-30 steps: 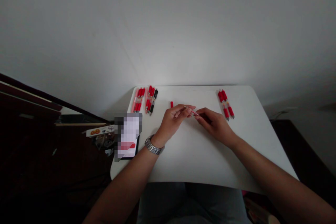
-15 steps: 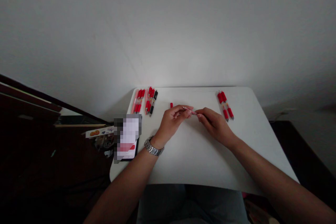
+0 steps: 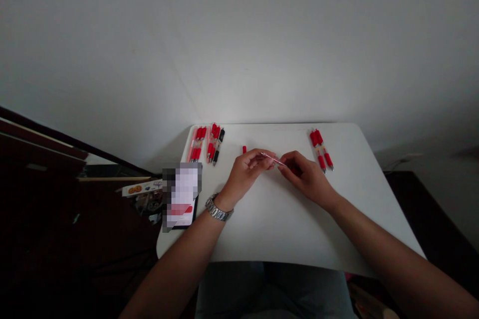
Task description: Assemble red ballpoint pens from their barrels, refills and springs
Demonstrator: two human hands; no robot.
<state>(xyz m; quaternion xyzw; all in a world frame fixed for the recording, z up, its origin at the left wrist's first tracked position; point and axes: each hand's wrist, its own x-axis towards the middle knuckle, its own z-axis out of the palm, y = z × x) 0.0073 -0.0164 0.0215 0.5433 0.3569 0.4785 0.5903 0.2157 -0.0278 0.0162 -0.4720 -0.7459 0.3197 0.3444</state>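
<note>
Over the middle of the white table point(image 3: 280, 229), a thin pinkish pen refill point(image 3: 272, 158) slants between my two hands. My left hand point(image 3: 251, 163), with a metal watch on its wrist, is closed around the refill, whose pointed end sticks out above the fingers. The fingertips of my right hand point(image 3: 301, 173) pinch its other end; part of that grip is hidden. A short red pen part point(image 3: 244, 149) lies just behind my left hand, partly covered by it. Beyond my right hand are two red pens point(image 3: 321, 150), side by side.
At the back left lie several red pens point(image 3: 198, 143) and a black pen point(image 3: 219, 147). A phone point(image 3: 183, 197) with a blurred screen rests at the left edge. The wall point(image 3: 243, 50) meets the table's back edge.
My right hand has shifted slightly and its fingers have opened a little around the refill's end, showing more of it. My left hand stays nearly still.
</note>
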